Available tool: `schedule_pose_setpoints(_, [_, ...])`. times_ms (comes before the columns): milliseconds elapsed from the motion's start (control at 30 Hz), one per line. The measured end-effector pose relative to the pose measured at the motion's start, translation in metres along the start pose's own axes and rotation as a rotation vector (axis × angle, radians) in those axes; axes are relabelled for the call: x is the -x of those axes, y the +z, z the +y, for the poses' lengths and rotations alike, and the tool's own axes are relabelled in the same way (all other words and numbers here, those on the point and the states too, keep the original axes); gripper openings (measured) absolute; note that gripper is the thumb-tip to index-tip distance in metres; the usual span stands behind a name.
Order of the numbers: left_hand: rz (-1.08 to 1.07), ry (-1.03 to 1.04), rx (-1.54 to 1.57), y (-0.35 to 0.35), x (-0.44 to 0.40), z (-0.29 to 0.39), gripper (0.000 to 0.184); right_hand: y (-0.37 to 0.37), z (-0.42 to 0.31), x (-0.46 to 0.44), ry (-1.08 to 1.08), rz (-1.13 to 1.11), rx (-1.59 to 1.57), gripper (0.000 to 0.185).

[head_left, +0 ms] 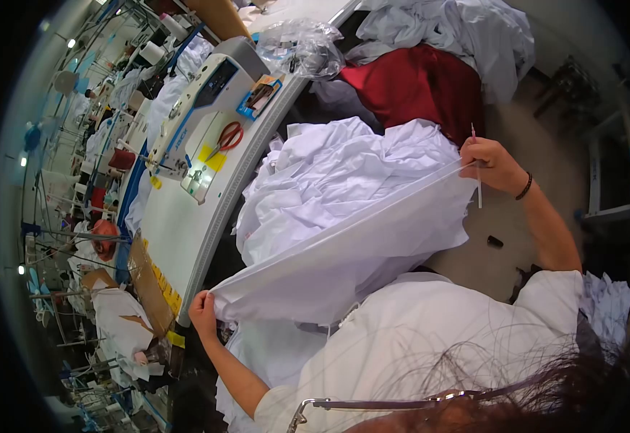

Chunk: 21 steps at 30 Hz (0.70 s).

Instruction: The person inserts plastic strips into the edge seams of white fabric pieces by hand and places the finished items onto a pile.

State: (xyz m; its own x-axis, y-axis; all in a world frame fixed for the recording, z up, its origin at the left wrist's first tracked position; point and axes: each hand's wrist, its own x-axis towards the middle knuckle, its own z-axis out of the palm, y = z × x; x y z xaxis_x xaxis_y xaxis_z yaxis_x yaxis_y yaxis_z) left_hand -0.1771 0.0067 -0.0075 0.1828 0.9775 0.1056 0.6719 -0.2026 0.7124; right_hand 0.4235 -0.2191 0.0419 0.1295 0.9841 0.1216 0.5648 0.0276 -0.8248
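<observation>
A piece of white cloth (344,252) is stretched in a straight edge between my two hands, across my lap. At its lower left corner, my left hand (203,312) is closed in a pinch on the edge. My right hand (494,166) grips the upper right end. The same hand also holds a slim pen-like stick (479,193), pale with a pinkish pointed top; its exact kind is unclear. Just beyond the taut edge lies a heap of white garments (336,169).
Left of the heap is a sewing machine (203,105) on a white table (174,224), with red-handled scissors (229,136) and a blue tray (261,97). Red fabric (423,90) and a clear plastic bag (300,47) lie farther back. A small black object (494,242) is on the floor.
</observation>
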Motion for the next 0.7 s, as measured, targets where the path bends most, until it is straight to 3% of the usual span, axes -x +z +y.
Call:
schedule_pose_setpoints(167, [-0.023, -0.004, 0.118, -0.001, -0.004, -0.007, 0.011, -0.009, -0.020, 0.018, -0.032, 0.100, -0.152, 0.013])
schedule_pose_setpoints(233, [-0.032, 0.005, 0.124, -0.001, -0.002, -0.006, 0.011, -0.008, -0.026, 0.025, 0.078, 0.169, -0.273, 0.012])
schedule_pose_setpoints(700, [0.012, 0.056, 0.125, -0.003, -0.003, -0.011, 0.011, -0.008, -0.040, 0.040, -0.087, 0.363, 0.040, 0.015])
